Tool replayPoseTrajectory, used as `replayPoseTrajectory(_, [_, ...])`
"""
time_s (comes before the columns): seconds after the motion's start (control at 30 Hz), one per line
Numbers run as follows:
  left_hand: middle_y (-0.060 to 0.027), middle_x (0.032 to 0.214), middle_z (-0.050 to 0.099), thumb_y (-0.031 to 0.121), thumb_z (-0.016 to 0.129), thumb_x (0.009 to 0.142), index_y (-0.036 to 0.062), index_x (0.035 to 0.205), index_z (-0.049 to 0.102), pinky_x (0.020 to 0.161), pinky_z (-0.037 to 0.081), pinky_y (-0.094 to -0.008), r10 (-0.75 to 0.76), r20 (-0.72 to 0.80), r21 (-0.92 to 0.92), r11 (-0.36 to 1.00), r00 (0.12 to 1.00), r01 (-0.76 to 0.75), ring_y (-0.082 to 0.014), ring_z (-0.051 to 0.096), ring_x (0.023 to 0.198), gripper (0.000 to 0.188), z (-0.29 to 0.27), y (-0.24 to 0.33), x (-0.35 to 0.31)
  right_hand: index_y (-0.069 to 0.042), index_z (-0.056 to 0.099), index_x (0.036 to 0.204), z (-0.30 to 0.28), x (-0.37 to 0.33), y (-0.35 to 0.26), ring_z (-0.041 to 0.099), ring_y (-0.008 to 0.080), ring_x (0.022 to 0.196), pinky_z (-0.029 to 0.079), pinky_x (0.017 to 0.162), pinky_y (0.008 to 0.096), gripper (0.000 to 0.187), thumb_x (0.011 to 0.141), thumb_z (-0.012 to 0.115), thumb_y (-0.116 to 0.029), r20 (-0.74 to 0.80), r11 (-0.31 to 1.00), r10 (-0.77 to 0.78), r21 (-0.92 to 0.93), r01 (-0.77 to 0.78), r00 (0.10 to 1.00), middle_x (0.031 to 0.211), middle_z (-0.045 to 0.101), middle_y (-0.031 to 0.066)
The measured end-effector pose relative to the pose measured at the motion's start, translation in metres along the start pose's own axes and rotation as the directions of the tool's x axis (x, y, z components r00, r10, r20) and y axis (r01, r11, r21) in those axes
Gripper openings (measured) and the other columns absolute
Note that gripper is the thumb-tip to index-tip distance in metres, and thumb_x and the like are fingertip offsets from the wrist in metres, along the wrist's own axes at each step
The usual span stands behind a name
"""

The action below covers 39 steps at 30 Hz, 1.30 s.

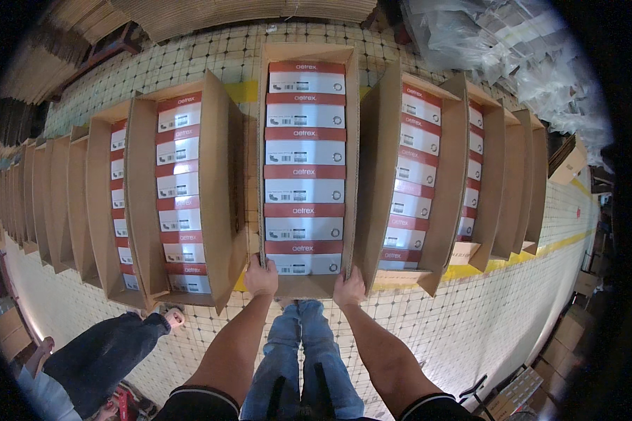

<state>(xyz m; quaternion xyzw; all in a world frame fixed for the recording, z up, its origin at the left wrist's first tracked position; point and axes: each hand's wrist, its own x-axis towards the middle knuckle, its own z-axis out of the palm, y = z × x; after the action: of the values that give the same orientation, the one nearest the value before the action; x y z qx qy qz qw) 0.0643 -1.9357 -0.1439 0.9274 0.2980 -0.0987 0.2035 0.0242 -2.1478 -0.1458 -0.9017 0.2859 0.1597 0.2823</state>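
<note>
Carton [303,286] clasped at both near corners!

Left hand [261,278] has its grip on the near left corner, right hand [349,288] grasps the near right; six red-and-white boxes [305,191] line up inside, and it sits mid-row between other open cartons [222,182], tiled floor [428,337] showing below.

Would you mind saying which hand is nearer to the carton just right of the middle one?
Right. The right hand holds the middle carton at its near right corner, beside the right-hand carton; the left hand is at the near left corner.
</note>
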Motion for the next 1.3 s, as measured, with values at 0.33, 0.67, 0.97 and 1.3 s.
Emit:
replayPoseTrajectory(0.33, [-0.0229, 0.097, 0.068, 0.056, 0.043, 0.091, 0.0027, 0.096, 0.070, 0.080, 0.052, -0.0494, 0.268, 0.266, 0.216, 0.920, 0.926, -0.328, -0.0387, 0.066, 0.092, 0.060, -0.052, 0.078, 0.136, -0.007, 0.045, 0.136, 0.009, 0.002, 0.015, 0.054, 0.0421, 0.113, 0.043, 0.096, 0.0464, 0.052, 0.088, 0.057, -0.024, 0.039, 0.982, -0.021, 0.191, 0.014, 0.999, 0.125, 0.055, 0.0252])
replayPoseTrajectory(0.67, [-0.0225, 0.094, 0.065, 0.030, 0.049, 0.090, -0.0004, 0.088, 0.065, 0.077, 0.047, -0.0521, 0.712, 0.453, 0.065, 0.574, 0.537, -0.816, -0.0421, 0.060, 0.089, 0.034, -0.067, -0.008, 0.232, -0.004, 0.028, 0.146, 0.040, -0.023, 0.034, 0.035, 0.0321, 0.136, 0.030, 0.111, 0.0392, 0.065, 0.086, 0.053, -0.002, 0.169, 0.878, -0.269, 0.447, 0.170, 0.948, 0.144, 0.039, 0.0213])
replayPoseTrajectory(0.97, [-0.0236, 0.089, 0.066, 0.036, 0.044, 0.096, 0.0011, 0.100, 0.066, 0.069, 0.048, -0.0490, 0.292, 0.468, 0.250, 0.862, 0.834, -0.442, -0.0403, 0.064, 0.081, 0.042, -0.172, -0.033, 0.082, 0.000, 0.037, 0.140, 0.008, -0.084, -0.005, 0.048, 0.0357, 0.125, 0.039, 0.103, 0.0405, 0.063, 0.093, 0.053, -0.038, 0.535, 0.889, -0.333, 0.452, 0.070, 0.776, 0.134, 0.048, 0.0257])
replayPoseTrajectory(1.3, [-0.0103, 0.084, 0.065, 0.028, 0.058, 0.094, 0.0021, 0.102, 0.060, 0.067, 0.049, -0.0300, 0.261, 0.751, -0.424, 0.895, 0.606, 0.140, -0.0169, 0.062, 0.074, 0.028, -0.032, 0.043, -0.188, -0.005, 0.059, 0.117, -0.128, -0.029, 0.176, 0.064, 0.0383, 0.093, 0.050, 0.080, 0.0463, 0.045, 0.094, 0.050, -0.042, -0.222, 0.817, 0.470, 0.475, -0.326, 0.855, 0.101, 0.066, 0.0226])
